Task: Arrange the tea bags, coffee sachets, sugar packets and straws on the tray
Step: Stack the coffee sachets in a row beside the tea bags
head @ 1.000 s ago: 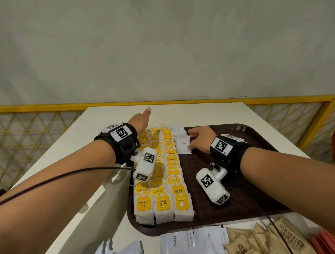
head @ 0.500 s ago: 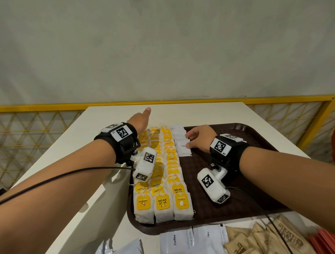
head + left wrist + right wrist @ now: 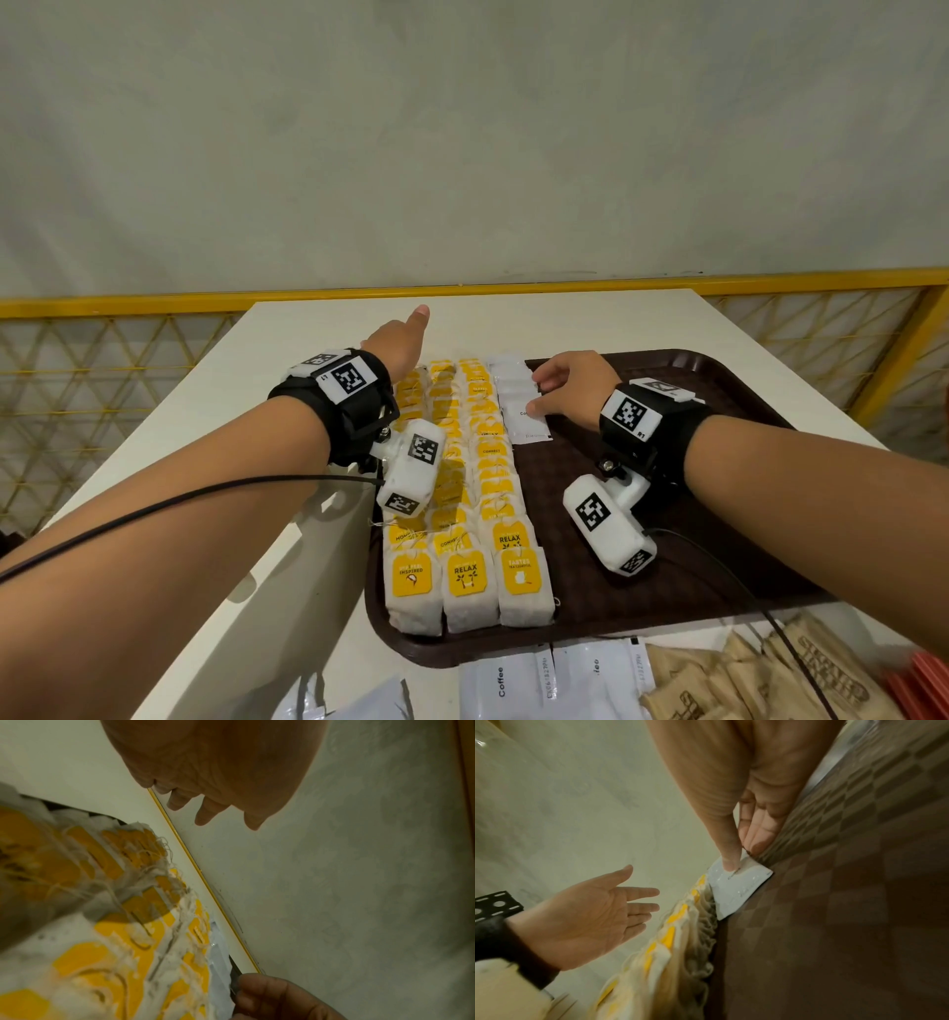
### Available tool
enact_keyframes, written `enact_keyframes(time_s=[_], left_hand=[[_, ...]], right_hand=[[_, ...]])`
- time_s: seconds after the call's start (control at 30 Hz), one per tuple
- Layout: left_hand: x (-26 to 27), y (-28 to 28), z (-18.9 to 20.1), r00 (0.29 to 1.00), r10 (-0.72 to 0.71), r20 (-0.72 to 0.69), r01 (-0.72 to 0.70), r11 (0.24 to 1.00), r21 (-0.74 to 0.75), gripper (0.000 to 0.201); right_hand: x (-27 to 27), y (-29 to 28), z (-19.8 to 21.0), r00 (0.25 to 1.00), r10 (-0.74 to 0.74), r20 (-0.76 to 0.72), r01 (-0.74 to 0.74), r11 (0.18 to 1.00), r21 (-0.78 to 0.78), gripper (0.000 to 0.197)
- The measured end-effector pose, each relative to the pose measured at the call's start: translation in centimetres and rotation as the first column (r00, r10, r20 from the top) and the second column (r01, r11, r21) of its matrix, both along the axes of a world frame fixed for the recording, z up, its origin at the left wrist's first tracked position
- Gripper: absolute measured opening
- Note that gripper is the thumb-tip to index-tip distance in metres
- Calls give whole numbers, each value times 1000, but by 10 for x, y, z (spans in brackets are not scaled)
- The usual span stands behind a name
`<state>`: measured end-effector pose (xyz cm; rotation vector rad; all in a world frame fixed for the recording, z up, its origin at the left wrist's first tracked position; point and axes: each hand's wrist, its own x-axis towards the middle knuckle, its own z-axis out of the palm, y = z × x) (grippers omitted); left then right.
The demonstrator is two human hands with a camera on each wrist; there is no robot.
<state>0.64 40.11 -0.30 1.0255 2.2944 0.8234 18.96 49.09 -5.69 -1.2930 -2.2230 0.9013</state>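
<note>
A dark brown tray (image 3: 667,565) lies on the white table (image 3: 205,411). Three rows of tea bags (image 3: 462,514) with yellow tags fill its left part. A short row of white coffee sachets (image 3: 524,421) lies just right of them at the far end. My right hand (image 3: 570,385) rests there, its thumb (image 3: 730,866) pressing on the nearest sachet (image 3: 739,884) and its straight fingers touching the tray at the sachet's edge. My left hand (image 3: 398,344) hovers over the far left of the tea bags, fingers spread and holding nothing.
Off the tray, at the table's near edge, lie more coffee sachets (image 3: 554,683), brown sugar packets (image 3: 744,678), red straws (image 3: 924,688) and a clear wrapper (image 3: 349,704). The tray's right half is bare. A yellow railing (image 3: 462,293) runs behind the table.
The nearest sachet on the tray has slid slightly toward me under my right hand's fingers. My left hand has stayed where it was.
</note>
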Motion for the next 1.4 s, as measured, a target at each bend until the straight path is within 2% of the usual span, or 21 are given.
enact_keyframes(time_s=[0.13,0.23,0.33,0.47,0.8,0.9,1.13,1.3,1.4], left_hand=[[-2,2,-2,1000,2,-25,-1,1000,10,67],[-3,3,-4,999,-8,-42,9,1000,8,67],[-3,4,-5,999,-19,-51,19,1000,2,61],[-5,6,-4,996,-22,-81,21,1000,-15,68],[-6,4,-3,994,-24,-105,22,999,-26,67],[-7,2,-2,996,-12,-90,11,1000,-12,67],[-10,-6,-4,997,47,58,-49,998,32,68],[-9,-12,-6,995,18,97,-20,1000,19,69],[-8,-25,5,997,-23,78,20,999,43,66]], right_hand=[[1,-3,0,993,71,93,-71,997,-9,57],[1,-3,-1,993,71,99,-68,997,-27,62],[0,-3,0,994,59,93,-59,998,-2,60],[-2,-3,1,995,45,86,-46,999,9,57],[-2,-2,5,997,21,75,-23,1000,18,53],[0,-1,7,998,6,59,-6,1000,7,55],[-11,4,2,993,-35,-113,3,962,-273,66],[-18,-5,5,999,-20,-39,10,972,-233,60],[-8,-15,30,999,-40,15,42,985,-168,55]])
